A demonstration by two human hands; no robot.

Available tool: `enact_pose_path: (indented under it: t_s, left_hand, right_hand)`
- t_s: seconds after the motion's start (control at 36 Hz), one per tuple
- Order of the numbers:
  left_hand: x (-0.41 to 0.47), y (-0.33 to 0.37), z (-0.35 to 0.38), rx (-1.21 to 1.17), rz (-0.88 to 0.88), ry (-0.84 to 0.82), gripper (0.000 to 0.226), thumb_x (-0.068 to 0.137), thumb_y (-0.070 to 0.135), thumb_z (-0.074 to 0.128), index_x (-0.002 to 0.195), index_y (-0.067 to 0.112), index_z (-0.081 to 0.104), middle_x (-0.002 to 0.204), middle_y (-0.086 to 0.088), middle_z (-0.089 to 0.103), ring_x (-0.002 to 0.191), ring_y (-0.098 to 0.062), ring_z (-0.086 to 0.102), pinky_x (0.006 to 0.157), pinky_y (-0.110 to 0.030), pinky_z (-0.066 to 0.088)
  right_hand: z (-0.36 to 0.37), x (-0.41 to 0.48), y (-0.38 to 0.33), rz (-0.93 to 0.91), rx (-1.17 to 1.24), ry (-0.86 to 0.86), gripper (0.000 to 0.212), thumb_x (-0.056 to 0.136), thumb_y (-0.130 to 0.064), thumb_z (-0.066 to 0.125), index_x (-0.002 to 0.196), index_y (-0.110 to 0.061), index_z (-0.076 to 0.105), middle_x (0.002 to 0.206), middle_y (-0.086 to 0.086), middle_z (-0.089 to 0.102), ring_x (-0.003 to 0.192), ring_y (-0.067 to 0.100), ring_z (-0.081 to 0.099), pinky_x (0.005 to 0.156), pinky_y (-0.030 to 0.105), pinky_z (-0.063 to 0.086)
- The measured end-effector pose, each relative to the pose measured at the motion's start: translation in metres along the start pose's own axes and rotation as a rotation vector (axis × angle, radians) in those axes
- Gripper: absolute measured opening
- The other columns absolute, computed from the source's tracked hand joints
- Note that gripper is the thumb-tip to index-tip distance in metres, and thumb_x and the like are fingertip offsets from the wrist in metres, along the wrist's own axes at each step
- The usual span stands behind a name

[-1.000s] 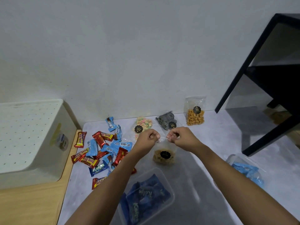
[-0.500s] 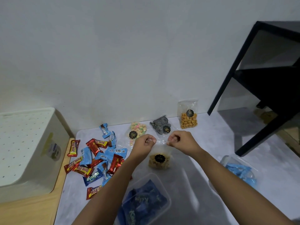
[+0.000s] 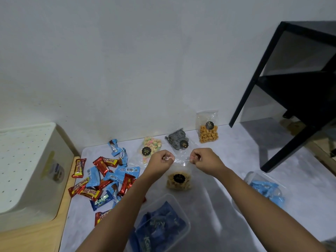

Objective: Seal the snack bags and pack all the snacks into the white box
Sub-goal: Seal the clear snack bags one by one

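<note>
A clear snack bag [image 3: 179, 180] of pale crackers with a black sticker stands on the grey mat. My left hand [image 3: 161, 160] pinches its top edge at the left end, and my right hand [image 3: 203, 160] pinches the right end. Behind lie a bag of pastel puffs [image 3: 151, 144], a bag of black-and-white swirl cookies [image 3: 177, 139] and an upright bag of orange snacks [image 3: 208, 132]. Several red and blue wrapped bars [image 3: 105, 179] are scattered at the left. The white box [image 3: 27, 171] sits at the far left with a perforated lid on it.
A clear tub [image 3: 161, 226] of dark blue packets sits near the front between my arms. Another clear container [image 3: 263, 186] with light blue packets is at the right. A black metal frame [image 3: 272, 99] stands at the back right. The wall runs close behind the bags.
My hands have moved apart along the top edge of the cracker bag, from nearly touching to a bag's width. The camera view shifted slightly.
</note>
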State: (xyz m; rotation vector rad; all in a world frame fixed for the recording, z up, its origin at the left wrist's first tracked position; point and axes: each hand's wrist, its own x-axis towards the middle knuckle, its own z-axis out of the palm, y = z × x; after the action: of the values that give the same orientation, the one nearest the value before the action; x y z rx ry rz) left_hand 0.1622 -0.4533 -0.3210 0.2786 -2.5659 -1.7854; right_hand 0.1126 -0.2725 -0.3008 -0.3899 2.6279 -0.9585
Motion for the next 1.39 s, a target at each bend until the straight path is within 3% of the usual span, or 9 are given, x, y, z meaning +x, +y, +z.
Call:
enact_pose_path:
  t_s: [0.17, 0.28, 0.47, 0.67, 0.75, 0.89, 1.0, 1.17, 1.39]
  left_hand:
    - [0.007, 0.004, -0.001, 0.019, -0.02, -0.095, 0.003, 0.085, 0.013, 0.064, 0.085, 0.01, 0.066, 0.077, 0.006, 0.062, 0.07, -0.003, 0.056, 0.059, -0.003, 0.042]
    - [0.008, 0.006, 0.003, 0.038, -0.002, -0.072, 0.004, 0.086, 0.007, 0.062, 0.083, 0.009, 0.064, 0.073, 0.007, 0.059, 0.065, -0.002, 0.053, 0.056, -0.002, 0.04]
    - [0.007, 0.005, 0.008, 0.079, 0.035, -0.064, 0.007, 0.085, 0.003, 0.059, 0.081, 0.009, 0.061, 0.071, 0.007, 0.055, 0.062, -0.002, 0.049, 0.054, -0.002, 0.038]
    - [0.008, 0.002, 0.007, 0.054, 0.017, -0.056, 0.006, 0.087, 0.006, 0.059, 0.082, 0.009, 0.06, 0.066, 0.007, 0.053, 0.047, 0.006, 0.048, 0.047, -0.004, 0.035]
    - [0.008, 0.003, 0.009, 0.048, 0.004, -0.082, 0.005, 0.087, 0.007, 0.06, 0.083, 0.01, 0.061, 0.069, 0.006, 0.054, 0.057, -0.001, 0.046, 0.049, -0.004, 0.035]
    - [0.008, 0.003, 0.012, 0.063, 0.009, -0.123, 0.007, 0.086, 0.007, 0.061, 0.081, 0.011, 0.061, 0.074, 0.006, 0.057, 0.066, -0.002, 0.05, 0.055, -0.001, 0.037]
    - [0.01, 0.002, 0.01, 0.051, 0.006, -0.1, 0.005, 0.086, 0.007, 0.06, 0.082, 0.01, 0.062, 0.073, 0.007, 0.056, 0.065, -0.001, 0.05, 0.054, -0.001, 0.037]
    - [0.013, 0.002, 0.012, 0.078, -0.013, -0.111, 0.007, 0.087, 0.009, 0.061, 0.089, 0.005, 0.066, 0.079, 0.002, 0.059, 0.07, -0.003, 0.052, 0.057, -0.004, 0.038]
    - [0.012, 0.004, 0.012, 0.099, -0.011, -0.152, 0.011, 0.086, 0.01, 0.062, 0.092, 0.002, 0.068, 0.09, -0.006, 0.063, 0.083, -0.013, 0.055, 0.068, -0.014, 0.041]
  right_hand:
    - [0.0, 0.002, 0.002, -0.016, 0.041, -0.068, 0.024, 0.081, -0.012, 0.057, 0.064, -0.029, 0.057, 0.068, -0.012, 0.059, 0.068, 0.007, 0.053, 0.073, 0.033, 0.05]
    - [0.003, 0.0, 0.001, -0.009, 0.049, -0.085, 0.009, 0.074, -0.028, 0.064, 0.065, -0.028, 0.06, 0.07, -0.006, 0.06, 0.069, 0.011, 0.054, 0.073, 0.034, 0.049]
    - [0.008, 0.001, -0.006, -0.022, -0.031, -0.012, 0.012, 0.08, -0.014, 0.056, 0.072, -0.019, 0.063, 0.063, -0.012, 0.055, 0.072, 0.015, 0.052, 0.077, 0.031, 0.039]
    - [0.01, 0.002, -0.006, 0.013, 0.029, -0.026, 0.007, 0.075, -0.028, 0.065, 0.068, -0.027, 0.064, 0.069, -0.009, 0.063, 0.072, 0.013, 0.059, 0.072, 0.03, 0.048]
    - [0.013, 0.002, -0.008, -0.011, 0.04, -0.023, 0.016, 0.075, -0.022, 0.061, 0.06, -0.029, 0.061, 0.067, -0.007, 0.063, 0.071, 0.017, 0.06, 0.07, 0.033, 0.048]
    - [0.017, -0.001, -0.01, -0.038, -0.029, 0.043, 0.01, 0.077, -0.016, 0.06, 0.069, -0.015, 0.064, 0.062, -0.007, 0.057, 0.073, 0.02, 0.056, 0.075, 0.031, 0.037]
    - [0.015, -0.002, -0.006, -0.043, 0.001, 0.023, 0.018, 0.081, -0.029, 0.063, 0.063, -0.031, 0.058, 0.064, -0.013, 0.058, 0.071, 0.012, 0.054, 0.077, 0.034, 0.042]
    - [0.011, -0.003, -0.003, -0.05, 0.103, 0.054, 0.022, 0.076, -0.032, 0.067, 0.055, -0.037, 0.061, 0.056, -0.013, 0.059, 0.061, 0.006, 0.053, 0.069, 0.037, 0.049]
    - [0.015, -0.006, -0.008, -0.022, 0.034, 0.119, 0.017, 0.08, -0.031, 0.064, 0.066, -0.021, 0.066, 0.054, -0.013, 0.053, 0.067, 0.014, 0.052, 0.075, 0.031, 0.034]
